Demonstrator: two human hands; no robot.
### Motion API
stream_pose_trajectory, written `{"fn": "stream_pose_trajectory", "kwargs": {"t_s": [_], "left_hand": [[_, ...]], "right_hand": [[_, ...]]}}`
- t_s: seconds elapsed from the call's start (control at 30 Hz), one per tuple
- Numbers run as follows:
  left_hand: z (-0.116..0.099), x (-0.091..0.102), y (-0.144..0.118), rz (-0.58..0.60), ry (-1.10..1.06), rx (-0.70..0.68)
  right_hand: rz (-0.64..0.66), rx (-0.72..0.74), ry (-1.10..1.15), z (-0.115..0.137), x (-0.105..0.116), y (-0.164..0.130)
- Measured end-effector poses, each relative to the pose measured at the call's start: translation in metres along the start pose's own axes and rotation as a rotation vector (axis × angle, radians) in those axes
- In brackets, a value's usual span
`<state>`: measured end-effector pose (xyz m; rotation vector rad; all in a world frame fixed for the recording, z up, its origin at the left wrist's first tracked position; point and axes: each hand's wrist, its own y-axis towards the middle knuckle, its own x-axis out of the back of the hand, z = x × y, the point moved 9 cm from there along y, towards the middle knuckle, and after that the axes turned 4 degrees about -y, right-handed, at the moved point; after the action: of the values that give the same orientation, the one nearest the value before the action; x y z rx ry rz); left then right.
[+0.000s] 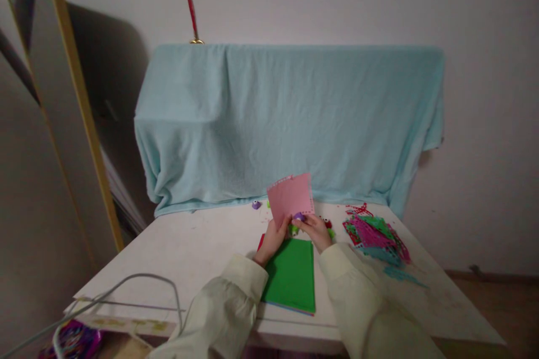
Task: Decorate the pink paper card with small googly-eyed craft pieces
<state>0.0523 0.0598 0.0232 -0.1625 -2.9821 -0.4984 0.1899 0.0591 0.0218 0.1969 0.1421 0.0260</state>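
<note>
A pink paper sheet (290,199) with small holes along its edges is held up over the table. My left hand (274,240) grips its lower left edge. My right hand (315,230) closes around a small purple craft punch (299,216) at the sheet's lower right edge. Below my hands lies a stack of coloured sheets with a green sheet (290,276) on top. Partly hidden behind my fingers is a small lime-green item (293,230). A red item (327,224) sits just beyond my right hand.
On the right lies a heap of perforated paper pieces (374,235), with blue scraps (404,276) beside it. Another purple item (256,205) stands near the light-blue cloth (286,118) at the back. A grey cable (147,276) loops over the front left edge.
</note>
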Motion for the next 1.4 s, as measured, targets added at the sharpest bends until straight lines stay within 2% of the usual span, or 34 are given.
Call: {"fn": "stream_pose_trajectory", "kwargs": {"t_s": [0.2,0.53,0.9,1.03,1.4], "left_hand": [[0.000,0.000,-0.001,0.012,-0.040,0.041],[-0.002,0.002,-0.001,-0.004,-0.062,0.068],[-0.010,0.005,-0.002,-0.023,-0.056,0.039],[-0.014,0.005,-0.001,-0.037,-0.048,0.000],[-0.003,0.006,0.000,-0.034,-0.029,0.015]], "right_hand": [[0.035,-0.010,-0.015,0.001,-0.004,-0.002],[0.014,0.006,-0.001,0.004,-0.002,-0.002],[-0.056,-0.013,0.017,0.001,0.004,-0.001],[-0.031,-0.010,0.009,0.001,0.001,-0.001],[-0.010,0.018,0.006,0.005,-0.004,-0.004]]}}
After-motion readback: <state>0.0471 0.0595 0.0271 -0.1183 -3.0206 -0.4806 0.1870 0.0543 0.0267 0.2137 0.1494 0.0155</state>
